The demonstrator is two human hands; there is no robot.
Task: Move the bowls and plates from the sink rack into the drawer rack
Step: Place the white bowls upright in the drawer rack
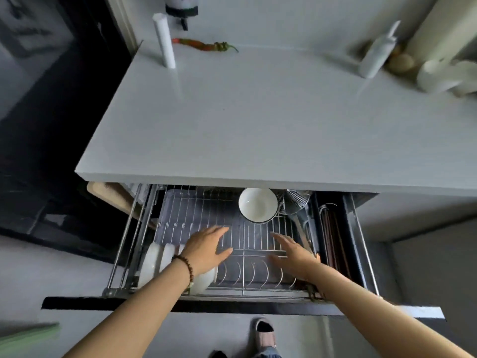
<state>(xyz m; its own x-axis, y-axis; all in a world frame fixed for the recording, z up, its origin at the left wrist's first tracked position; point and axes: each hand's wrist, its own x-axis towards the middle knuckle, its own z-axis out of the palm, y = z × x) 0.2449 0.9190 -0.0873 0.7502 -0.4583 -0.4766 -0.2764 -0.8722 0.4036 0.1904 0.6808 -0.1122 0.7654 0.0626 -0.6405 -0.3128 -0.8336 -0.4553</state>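
Note:
The drawer rack point(247, 257) is pulled out below the white counter, a wire rack over a dark tray. A white bowl point(257, 204) with a dark rim sits upright at its back, partly under the counter edge. White plates point(157, 264) stand on edge at the rack's front left, partly hidden by my left arm. My left hand point(206, 250) hovers open over the left middle of the rack, fingers spread, holding nothing. My right hand point(293, 254) hovers open over the right middle, also holding nothing. The sink rack is out of view.
A wire strainer point(293, 201) and long utensils lie at the rack's right. A wooden board point(111, 200) stands left of the drawer. On the counter point(258, 120) are a white cylinder point(164, 40), a chilli point(204, 45), a white bottle point(378, 51). My slippered foot point(264, 334) is below the drawer front.

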